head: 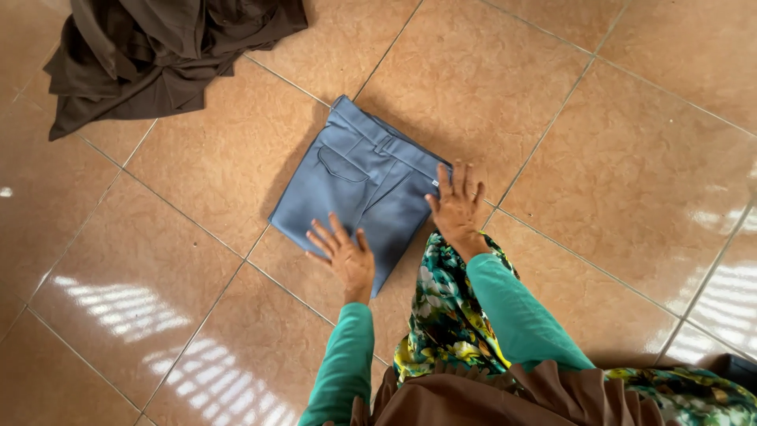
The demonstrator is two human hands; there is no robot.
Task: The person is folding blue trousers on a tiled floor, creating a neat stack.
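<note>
Slate-blue folded trousers [359,189] on glossy tan-orange floor tiles [615,181] with pale grout lines; dark brown cloth heap [158,55] beyond the trousers; teal-green sleeves [512,315], floral green-yellow-and-black fabric [445,308] and brown pleated cloth [505,398] nearest the camera.

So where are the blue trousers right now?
The folded blue trousers lie on the tiled floor in the middle of the head view, under both flat hands, with a brown cloth heap at upper left.

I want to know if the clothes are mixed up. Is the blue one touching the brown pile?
Apart. The head view shows bare floor tile between the blue trousers and the brown pile.
</note>
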